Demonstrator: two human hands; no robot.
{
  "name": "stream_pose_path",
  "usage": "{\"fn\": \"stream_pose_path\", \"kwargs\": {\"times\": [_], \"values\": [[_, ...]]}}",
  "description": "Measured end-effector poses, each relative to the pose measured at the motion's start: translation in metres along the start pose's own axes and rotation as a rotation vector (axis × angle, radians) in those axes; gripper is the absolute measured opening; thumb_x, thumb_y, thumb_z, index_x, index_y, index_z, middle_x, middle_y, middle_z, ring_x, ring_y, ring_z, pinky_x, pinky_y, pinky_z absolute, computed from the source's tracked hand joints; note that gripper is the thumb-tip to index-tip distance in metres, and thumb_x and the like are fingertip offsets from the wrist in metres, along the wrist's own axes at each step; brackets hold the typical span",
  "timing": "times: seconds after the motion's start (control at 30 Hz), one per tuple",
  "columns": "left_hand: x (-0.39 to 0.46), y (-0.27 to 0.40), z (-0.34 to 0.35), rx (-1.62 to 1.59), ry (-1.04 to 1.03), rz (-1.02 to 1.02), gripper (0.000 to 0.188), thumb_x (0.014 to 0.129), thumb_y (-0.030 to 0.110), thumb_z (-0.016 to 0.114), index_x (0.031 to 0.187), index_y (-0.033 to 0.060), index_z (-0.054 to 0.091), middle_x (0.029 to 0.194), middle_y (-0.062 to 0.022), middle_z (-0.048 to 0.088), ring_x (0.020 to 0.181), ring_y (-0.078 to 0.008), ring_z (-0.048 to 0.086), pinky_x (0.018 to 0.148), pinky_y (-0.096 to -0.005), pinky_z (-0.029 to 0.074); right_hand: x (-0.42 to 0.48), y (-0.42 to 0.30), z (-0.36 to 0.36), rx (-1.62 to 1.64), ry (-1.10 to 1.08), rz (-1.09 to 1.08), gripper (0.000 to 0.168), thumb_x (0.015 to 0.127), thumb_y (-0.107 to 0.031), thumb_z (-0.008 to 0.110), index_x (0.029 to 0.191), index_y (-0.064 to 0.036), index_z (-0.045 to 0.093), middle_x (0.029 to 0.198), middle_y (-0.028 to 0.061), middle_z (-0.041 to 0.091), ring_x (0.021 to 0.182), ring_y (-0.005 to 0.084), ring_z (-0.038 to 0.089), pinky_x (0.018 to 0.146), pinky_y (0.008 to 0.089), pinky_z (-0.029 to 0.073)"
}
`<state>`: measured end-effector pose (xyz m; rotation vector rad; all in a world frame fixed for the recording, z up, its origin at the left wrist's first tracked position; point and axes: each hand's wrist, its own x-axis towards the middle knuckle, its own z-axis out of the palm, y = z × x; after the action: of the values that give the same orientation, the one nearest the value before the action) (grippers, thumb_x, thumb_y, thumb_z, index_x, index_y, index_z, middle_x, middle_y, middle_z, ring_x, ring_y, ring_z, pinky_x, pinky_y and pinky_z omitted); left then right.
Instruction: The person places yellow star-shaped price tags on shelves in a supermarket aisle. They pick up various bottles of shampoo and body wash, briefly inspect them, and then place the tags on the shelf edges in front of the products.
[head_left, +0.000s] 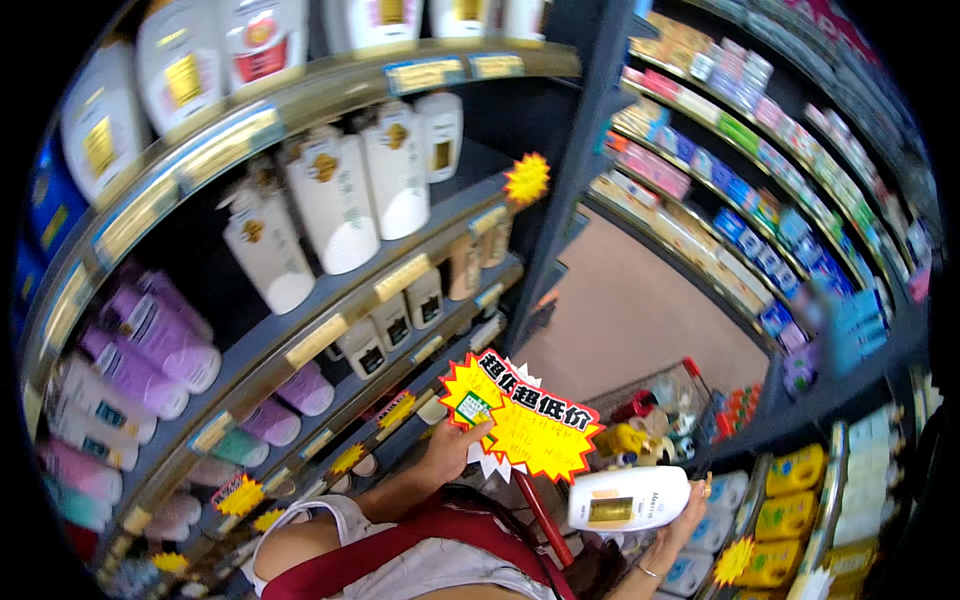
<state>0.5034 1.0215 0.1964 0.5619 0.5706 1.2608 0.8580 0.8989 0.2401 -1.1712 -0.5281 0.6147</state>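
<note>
Several starburst price signs (544, 439), yellow with red edges and bearing writing, are pinched between the thumb and fingers of my left hand (450, 450). To their lower right, my right hand (679, 529) holds a white plastic pump bottle (628, 499) lying nearly sideways, its gold-and-white label facing up. The fingers wrap around the bottle's neck end and are partly hidden behind it. The bottle is close to the signs' lower right corner. A red handle bar (541, 517) passes below, between my two hands.
Shelves at left hold white pump bottles (334, 202) and purple bottles (161, 337). A shopping cart (694, 375) with mixed goods stands beyond my hands. Boxed goods (750, 195) line the far shelves across the tiled floor (622, 300). Yellow packages (784, 517) are stacked at lower right.
</note>
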Motion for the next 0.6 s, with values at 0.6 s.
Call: {"fn": "stream_pose_path", "kwargs": {"times": [0.6], "values": [[-0.095, 0.037, -0.015, 0.012, 0.518, 0.44, 0.028, 0.084, -0.001, 0.055, 0.112, 0.0001, 0.049, 0.107, -0.0091, 0.058, 0.095, -0.018, 0.058, 0.084, -0.0329, 0.047, 0.067, 0.061, 0.217, 0.077, -0.613, 0.195, 0.022, 0.09, -0.025, 0.053, 0.086, -0.003, 0.055, 0.071, -0.0028, 0.053, 0.061, 0.0038, 0.047, 0.052, 0.0197, 0.039]]}}
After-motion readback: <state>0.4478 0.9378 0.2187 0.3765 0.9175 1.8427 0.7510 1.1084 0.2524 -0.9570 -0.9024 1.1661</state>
